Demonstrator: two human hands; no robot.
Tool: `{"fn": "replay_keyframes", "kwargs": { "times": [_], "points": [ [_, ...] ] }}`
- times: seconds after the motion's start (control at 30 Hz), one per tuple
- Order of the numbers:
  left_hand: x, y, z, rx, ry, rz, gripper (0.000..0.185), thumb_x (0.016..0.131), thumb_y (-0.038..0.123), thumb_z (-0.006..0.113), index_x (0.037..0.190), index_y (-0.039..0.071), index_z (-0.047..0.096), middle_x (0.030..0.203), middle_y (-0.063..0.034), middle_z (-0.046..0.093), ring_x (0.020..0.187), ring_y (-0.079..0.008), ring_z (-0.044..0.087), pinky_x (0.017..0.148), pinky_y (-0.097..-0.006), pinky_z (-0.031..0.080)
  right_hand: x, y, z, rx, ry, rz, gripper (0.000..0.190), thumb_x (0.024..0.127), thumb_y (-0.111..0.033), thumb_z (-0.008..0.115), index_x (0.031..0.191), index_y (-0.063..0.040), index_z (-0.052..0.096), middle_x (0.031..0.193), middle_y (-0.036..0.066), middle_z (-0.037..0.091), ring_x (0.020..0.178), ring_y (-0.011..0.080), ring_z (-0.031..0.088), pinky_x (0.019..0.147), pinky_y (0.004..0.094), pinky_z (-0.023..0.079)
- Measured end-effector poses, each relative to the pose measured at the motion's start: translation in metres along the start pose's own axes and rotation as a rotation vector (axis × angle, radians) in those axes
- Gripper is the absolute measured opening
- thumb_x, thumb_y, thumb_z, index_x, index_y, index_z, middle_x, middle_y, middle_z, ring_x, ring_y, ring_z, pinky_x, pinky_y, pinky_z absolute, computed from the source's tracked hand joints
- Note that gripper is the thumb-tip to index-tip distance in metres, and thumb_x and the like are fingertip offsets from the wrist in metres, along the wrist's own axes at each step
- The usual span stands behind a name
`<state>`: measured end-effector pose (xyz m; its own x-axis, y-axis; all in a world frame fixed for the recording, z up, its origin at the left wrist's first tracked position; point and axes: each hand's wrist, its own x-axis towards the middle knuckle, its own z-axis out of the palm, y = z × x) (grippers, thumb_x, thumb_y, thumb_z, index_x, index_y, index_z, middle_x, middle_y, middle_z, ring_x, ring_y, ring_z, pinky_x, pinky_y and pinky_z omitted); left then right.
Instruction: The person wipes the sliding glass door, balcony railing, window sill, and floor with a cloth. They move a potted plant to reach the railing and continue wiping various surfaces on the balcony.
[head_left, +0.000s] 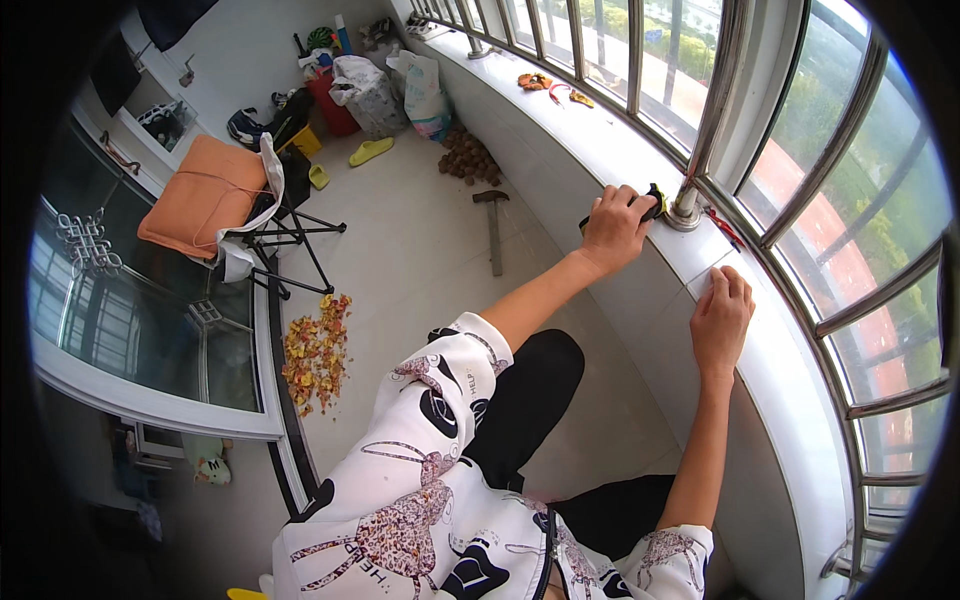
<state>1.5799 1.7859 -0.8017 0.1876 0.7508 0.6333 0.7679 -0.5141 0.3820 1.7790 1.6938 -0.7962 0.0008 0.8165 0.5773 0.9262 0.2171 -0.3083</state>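
Observation:
My left hand (616, 231) is wrapped around a black hand tool with yellow-green trim (657, 201), just above the white tiled window sill (679, 251). Most of that tool is covered by my fingers, so its exact kind is unclear. My right hand (721, 319) rests at the sill's inner edge, nearer to me, fingers bunched together and pointing away. Whether something small is pinched in them cannot be seen. Between the hands and the window bars, a red-handled tool, seemingly pliers (724, 227), lies beside the base of a steel post (684, 210).
Steel window bars (720, 97) line the sill. Farther along it lie orange-brown scraps (534, 81) and a red-handled tool (559, 93). On the floor are a hammer (493, 231), brown round objects (470, 156), dried peel-like pieces (316, 352) and a folding chair with an orange cushion (206, 195).

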Motion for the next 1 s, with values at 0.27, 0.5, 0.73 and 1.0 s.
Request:
{"fn": "replay_keyframes", "kwargs": {
  "times": [0.27,0.5,0.73,1.0],
  "points": [
    [-0.005,-0.042,-0.067,-0.393,-0.345,-0.431,0.029,0.092,0.018,0.067,0.117,0.003,0.064,0.094,-0.0059,0.07,0.078,-0.0097,0.06,0.071,-0.0264,0.05,0.0,0.004,-0.003,0.103,0.007,-0.015,0.024,0.086,-0.001,0.058,0.11,0.004,0.063,0.118,0.016,0.06,0.117,0.031,0.053,0.102,0.0427,0.04],
    [0.024,-0.184,-0.109,-0.786,0.082,-0.658,0.026,0.095,0.011,0.064,0.118,0.0,0.062,0.096,-0.0024,0.067,0.079,-0.007,0.061,0.069,-0.0228,0.05,-0.001,-0.002,-0.002,-0.003,-0.006,-0.028,0.023,0.09,0.001,0.054,0.112,0.004,0.061,0.12,0.015,0.06,0.119,0.0318,0.053,0.103,0.0434,0.04],
    [0.124,-0.369,-0.097,-0.074,0.402,-0.325,0.041,0.082,0.019,0.072,0.118,0.002,0.062,0.108,-0.018,0.066,0.098,-0.0355,0.063,0.089,-0.041,0.049,-0.003,0.001,-0.005,-0.164,-0.052,-0.062,0.029,0.089,0.005,0.047,0.114,0.003,0.06,0.121,0.017,0.06,0.118,0.0351,0.054,0.105,0.0442,0.04],
    [0.226,-0.516,-0.041,0.261,0.3,-0.036,0.026,0.08,0.017,0.076,0.106,0.013,0.071,0.103,-0.0124,0.063,0.099,-0.0352,0.057,0.089,-0.0438,0.048,0.018,-0.049,0.02,-0.776,0.052,-0.105,0.027,0.085,0.007,0.047,0.109,0.006,0.06,0.12,0.018,0.06,0.118,0.0366,0.054,0.106,0.0464,0.038]
  ]
}}
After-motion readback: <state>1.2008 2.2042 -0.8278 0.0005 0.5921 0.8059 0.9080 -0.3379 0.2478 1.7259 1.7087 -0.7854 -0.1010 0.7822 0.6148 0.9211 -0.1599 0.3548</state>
